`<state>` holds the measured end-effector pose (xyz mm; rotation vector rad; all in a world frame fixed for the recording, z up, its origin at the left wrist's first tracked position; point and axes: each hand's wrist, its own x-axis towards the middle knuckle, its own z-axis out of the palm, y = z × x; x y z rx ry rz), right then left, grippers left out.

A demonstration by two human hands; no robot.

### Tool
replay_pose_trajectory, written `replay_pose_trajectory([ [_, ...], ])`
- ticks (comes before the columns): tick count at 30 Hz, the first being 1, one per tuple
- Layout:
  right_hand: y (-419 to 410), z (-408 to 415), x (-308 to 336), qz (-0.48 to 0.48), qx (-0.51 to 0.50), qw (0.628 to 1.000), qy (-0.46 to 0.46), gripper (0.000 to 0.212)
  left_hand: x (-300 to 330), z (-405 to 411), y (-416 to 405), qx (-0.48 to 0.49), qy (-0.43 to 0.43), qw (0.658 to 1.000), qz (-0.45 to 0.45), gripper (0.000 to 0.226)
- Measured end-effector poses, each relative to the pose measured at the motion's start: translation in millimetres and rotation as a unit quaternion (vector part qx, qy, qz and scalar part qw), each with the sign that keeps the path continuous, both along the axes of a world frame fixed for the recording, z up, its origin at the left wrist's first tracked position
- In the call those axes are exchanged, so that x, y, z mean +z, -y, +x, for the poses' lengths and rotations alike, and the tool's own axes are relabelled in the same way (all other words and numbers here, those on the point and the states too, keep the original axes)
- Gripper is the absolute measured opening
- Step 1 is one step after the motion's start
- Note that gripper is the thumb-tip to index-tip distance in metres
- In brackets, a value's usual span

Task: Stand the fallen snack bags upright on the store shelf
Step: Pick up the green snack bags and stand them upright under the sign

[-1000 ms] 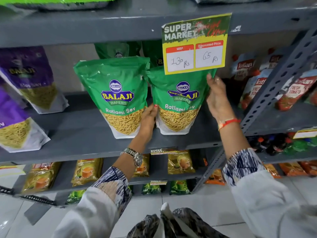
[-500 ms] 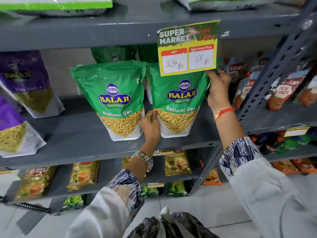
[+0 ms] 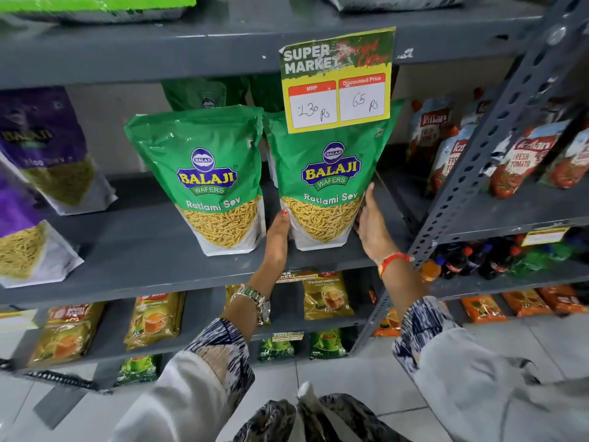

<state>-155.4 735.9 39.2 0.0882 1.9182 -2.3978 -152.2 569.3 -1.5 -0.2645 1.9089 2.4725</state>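
Two green Balaji Ratlami Sev bags stand upright side by side on the grey middle shelf (image 3: 153,269). The left green bag (image 3: 207,180) stands free. The right green bag (image 3: 331,186) is held between both hands at its lower part. My left hand (image 3: 279,234) presses its lower left edge, thumb up. My right hand (image 3: 371,221) cups its lower right edge, fingers partly hidden behind the bag. More green bags (image 3: 204,94) stand behind, mostly hidden.
A yellow price sign (image 3: 338,81) hangs from the upper shelf over the right bag's top. Purple snack bags (image 3: 47,148) lean at the left. Tomato sauce pouches (image 3: 522,157) sit beyond a perforated grey upright (image 3: 478,161). Tea packets fill lower shelves.
My right hand slid down from the right bag's upper edge to its lower right side. The left hand stayed at the lower left edge. The bag now stands straighter.
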Motion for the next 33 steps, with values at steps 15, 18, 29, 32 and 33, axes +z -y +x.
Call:
replay_pose_trajectory([
  [15,-4.8,8.6,-14.1,-0.029,-0.044,0.998,-0.016,0.036,0.6,17.2,-8.4,-0.013,0.011,0.999,-0.035,0.032],
  [18,-5.0,9.0,-17.6,-0.017,-0.087,0.996,0.002,0.044,-2.2,21.3,-6.9,-0.032,-0.031,0.997,-0.067,0.034],
  [29,102.6,87.5,-71.9,0.014,-0.188,0.975,-0.117,0.032,-11.3,78.7,88.1,0.376,-0.121,0.895,-0.208,0.007],
  [32,141.5,61.4,-62.8,0.096,-0.034,0.988,-0.113,0.022,2.7,57.9,135.6,0.379,-0.11,0.905,-0.157,0.023],
  [33,152.0,49.9,-60.8,0.108,-0.013,0.991,-0.081,0.03,2.9,47.6,149.9,0.35,-0.082,0.924,-0.134,0.031],
])
